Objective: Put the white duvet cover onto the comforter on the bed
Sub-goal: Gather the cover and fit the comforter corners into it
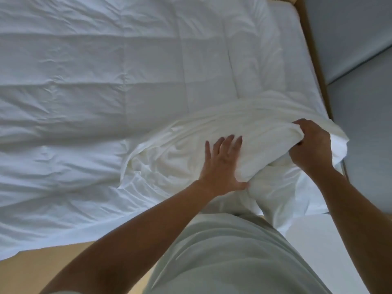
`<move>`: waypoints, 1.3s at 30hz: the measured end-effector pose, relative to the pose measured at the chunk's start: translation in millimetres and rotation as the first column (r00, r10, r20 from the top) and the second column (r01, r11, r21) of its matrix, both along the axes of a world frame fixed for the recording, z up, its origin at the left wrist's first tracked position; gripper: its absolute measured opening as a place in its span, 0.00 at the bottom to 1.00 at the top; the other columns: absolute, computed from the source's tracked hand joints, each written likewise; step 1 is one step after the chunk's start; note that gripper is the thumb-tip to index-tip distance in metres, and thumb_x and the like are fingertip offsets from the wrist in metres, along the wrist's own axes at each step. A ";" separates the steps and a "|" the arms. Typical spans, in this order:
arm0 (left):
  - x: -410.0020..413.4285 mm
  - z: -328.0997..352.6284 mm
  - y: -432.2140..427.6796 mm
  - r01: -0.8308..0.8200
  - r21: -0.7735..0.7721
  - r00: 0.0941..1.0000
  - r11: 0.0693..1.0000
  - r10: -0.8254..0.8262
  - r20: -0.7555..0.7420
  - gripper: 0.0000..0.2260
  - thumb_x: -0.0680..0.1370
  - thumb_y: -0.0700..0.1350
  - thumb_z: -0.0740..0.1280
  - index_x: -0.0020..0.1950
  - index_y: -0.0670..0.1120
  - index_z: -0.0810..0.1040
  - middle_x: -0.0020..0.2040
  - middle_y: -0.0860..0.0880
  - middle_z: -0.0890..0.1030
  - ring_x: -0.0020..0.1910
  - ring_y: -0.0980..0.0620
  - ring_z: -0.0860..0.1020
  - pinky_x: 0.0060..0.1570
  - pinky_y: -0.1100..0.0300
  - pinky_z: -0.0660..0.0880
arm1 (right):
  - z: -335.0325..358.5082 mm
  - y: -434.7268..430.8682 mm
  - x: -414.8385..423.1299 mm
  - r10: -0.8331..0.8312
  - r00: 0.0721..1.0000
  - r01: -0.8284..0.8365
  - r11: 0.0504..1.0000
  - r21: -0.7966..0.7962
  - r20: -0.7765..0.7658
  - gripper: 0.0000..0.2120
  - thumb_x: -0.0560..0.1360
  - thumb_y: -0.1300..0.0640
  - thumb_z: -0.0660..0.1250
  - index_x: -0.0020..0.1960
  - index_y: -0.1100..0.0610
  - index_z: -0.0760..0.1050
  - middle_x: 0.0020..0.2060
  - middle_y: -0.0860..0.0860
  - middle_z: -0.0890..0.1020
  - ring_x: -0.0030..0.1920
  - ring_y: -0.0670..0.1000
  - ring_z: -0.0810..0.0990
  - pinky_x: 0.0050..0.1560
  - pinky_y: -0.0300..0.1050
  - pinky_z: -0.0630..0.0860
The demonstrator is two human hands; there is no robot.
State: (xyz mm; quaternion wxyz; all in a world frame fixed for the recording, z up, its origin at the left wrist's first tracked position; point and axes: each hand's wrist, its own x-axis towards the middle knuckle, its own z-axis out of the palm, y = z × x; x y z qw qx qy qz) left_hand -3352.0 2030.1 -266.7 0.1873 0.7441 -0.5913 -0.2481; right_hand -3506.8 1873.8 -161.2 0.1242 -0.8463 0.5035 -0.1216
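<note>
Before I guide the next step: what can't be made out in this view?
Head view: opening of the duvet cover, lost in its bunched folds.
Head view: near right corner of the comforter, under the duvet cover and right hand.
Head view: left and far edges of the comforter, cut off by the picture's edges.

Tan floor [31,270] shows at the lower left, and a grey surface [360,39] fills the right edge.
</note>
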 end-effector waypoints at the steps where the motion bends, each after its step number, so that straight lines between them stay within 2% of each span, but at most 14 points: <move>1: -12.0 12.4 -20.2 -0.019 -0.074 1.000 0.997 0.020 0.007 0.59 0.63 0.68 0.76 0.81 0.47 0.47 0.79 0.44 0.59 0.77 0.40 0.59 0.75 0.33 0.55 | 0.1 0.5 6.2 0.025 1.000 -0.025 1.000 0.015 -0.008 0.15 0.69 0.64 0.65 0.55 0.62 0.78 0.48 0.61 0.83 0.49 0.65 0.80 0.51 0.54 0.75; 4: -31.6 45.5 -78.0 -0.130 -0.187 0.991 0.974 0.125 -0.037 0.48 0.67 0.57 0.77 0.80 0.43 0.57 0.68 0.44 0.74 0.66 0.43 0.73 0.68 0.45 0.68 | -0.6 -2.8 18.2 0.074 0.996 -0.071 0.995 0.077 -0.044 0.13 0.67 0.67 0.69 0.50 0.59 0.77 0.42 0.55 0.82 0.44 0.62 0.80 0.41 0.48 0.73; 7: -26.9 62.5 -115.8 -0.144 -0.122 0.990 0.982 0.141 -0.026 0.24 0.70 0.49 0.74 0.62 0.47 0.72 0.51 0.48 0.80 0.50 0.43 0.81 0.44 0.52 0.74 | 1.3 -12.6 8.9 -0.022 0.999 0.013 0.952 0.306 0.027 0.17 0.67 0.58 0.73 0.54 0.54 0.72 0.41 0.46 0.79 0.44 0.55 0.80 0.34 0.42 0.70; 10: -15.3 64.4 -130.4 -0.219 -0.033 0.974 0.975 0.217 -0.064 0.11 0.71 0.47 0.68 0.51 0.49 0.73 0.45 0.48 0.81 0.45 0.41 0.81 0.39 0.53 0.74 | -2.7 4.0 -27.0 -0.170 0.954 0.038 0.885 0.465 0.245 0.51 0.62 0.32 0.78 0.76 0.42 0.56 0.66 0.46 0.72 0.64 0.48 0.75 0.57 0.39 0.74; 13: -6.9 64.8 -143.6 -0.358 0.048 0.924 0.932 0.362 -0.124 0.07 0.72 0.45 0.66 0.49 0.49 0.75 0.45 0.49 0.81 0.45 0.43 0.80 0.40 0.54 0.74 | -42.2 60.1 -72.1 -0.223 0.975 0.205 0.925 0.319 0.020 0.68 0.53 0.18 0.70 0.81 0.48 0.44 0.79 0.50 0.55 0.78 0.56 0.57 0.73 0.58 0.64; 16: -3.6 70.2 -160.0 -0.441 0.080 0.879 0.894 0.448 -0.162 0.03 0.74 0.44 0.64 0.41 0.51 0.71 0.40 0.53 0.78 0.39 0.48 0.76 0.32 0.58 0.65 | -91.0 105.2 -91.2 -0.204 0.944 0.303 0.847 0.436 -0.260 0.74 0.52 0.23 0.75 0.81 0.53 0.38 0.81 0.53 0.46 0.80 0.59 0.49 0.74 0.69 0.61; 18: -1.2 73.4 -164.7 -0.449 0.089 0.878 0.889 0.457 -0.141 0.08 0.75 0.44 0.63 0.37 0.53 0.68 0.37 0.55 0.75 0.36 0.52 0.74 0.30 0.60 0.62 | -111.7 104.6 -86.8 -0.344 0.910 0.414 0.790 0.453 -0.232 0.68 0.58 0.31 0.79 0.81 0.55 0.43 0.80 0.55 0.52 0.79 0.60 0.53 0.73 0.67 0.63; 21: 4.9 76.1 -163.0 -0.370 0.092 0.923 0.925 0.377 -0.080 0.10 0.75 0.44 0.65 0.37 0.53 0.67 0.36 0.55 0.73 0.36 0.53 0.73 0.33 0.59 0.64 | -123.9 79.6 -71.0 -0.526 0.850 0.460 0.768 0.445 0.030 0.30 0.70 0.52 0.75 0.69 0.58 0.71 0.62 0.57 0.79 0.64 0.63 0.76 0.62 0.57 0.74; 23: 16.1 78.8 -161.1 -0.272 0.043 0.959 0.961 0.275 -0.075 0.10 0.75 0.44 0.67 0.38 0.51 0.67 0.37 0.56 0.73 0.40 0.50 0.75 0.40 0.58 0.66 | -115.6 59.9 -67.0 -0.643 0.747 0.520 0.724 0.453 0.168 0.15 0.72 0.61 0.71 0.58 0.59 0.78 0.49 0.57 0.84 0.53 0.63 0.82 0.53 0.54 0.78; 26: 47.8 78.0 -151.6 -0.106 0.055 0.988 0.993 0.112 -0.103 0.09 0.75 0.43 0.71 0.50 0.46 0.73 0.46 0.51 0.79 0.50 0.46 0.79 0.46 0.59 0.68 | -91.7 22.0 -89.5 -0.631 0.740 0.561 0.770 0.304 0.234 0.26 0.70 0.66 0.73 0.67 0.60 0.74 0.48 0.62 0.84 0.49 0.66 0.82 0.50 0.56 0.79; 29: 69.9 72.4 -125.1 0.090 0.156 0.996 0.984 -0.088 -0.019 0.32 0.73 0.58 0.74 0.70 0.43 0.70 0.65 0.43 0.77 0.63 0.42 0.78 0.57 0.51 0.75 | -58.6 -22.1 -118.8 -0.447 0.862 0.441 0.894 0.082 0.238 0.29 0.66 0.68 0.76 0.66 0.63 0.74 0.37 0.63 0.83 0.38 0.67 0.81 0.41 0.54 0.77; 31: 72.2 67.9 -102.5 0.094 0.135 0.985 0.986 -0.112 0.131 0.40 0.72 0.70 0.68 0.72 0.44 0.66 0.65 0.43 0.78 0.60 0.41 0.80 0.58 0.47 0.77 | -39.3 -47.9 -130.5 -0.322 0.921 0.334 0.942 -0.021 0.221 0.26 0.66 0.69 0.76 0.62 0.66 0.76 0.33 0.63 0.81 0.34 0.67 0.80 0.37 0.53 0.76; 35: 79.9 55.6 -67.0 0.055 0.088 0.951 0.995 -0.079 0.300 0.27 0.79 0.68 0.49 0.56 0.47 0.72 0.44 0.45 0.80 0.44 0.38 0.81 0.42 0.50 0.77 | -17.9 -89.8 -154.6 -0.164 0.977 0.181 0.976 -0.118 0.139 0.22 0.68 0.70 0.74 0.61 0.66 0.78 0.33 0.63 0.81 0.33 0.67 0.80 0.37 0.53 0.75; 39: 117.3 31.9 -9.9 -0.256 0.298 0.843 0.920 0.062 0.534 0.14 0.84 0.53 0.58 0.66 0.51 0.75 0.56 0.44 0.83 0.53 0.38 0.81 0.51 0.49 0.78 | -9.6 -122.4 -190.0 -0.012 1.000 0.010 0.967 -0.253 -0.007 0.20 0.68 0.72 0.71 0.59 0.65 0.80 0.31 0.62 0.79 0.28 0.66 0.78 0.32 0.54 0.77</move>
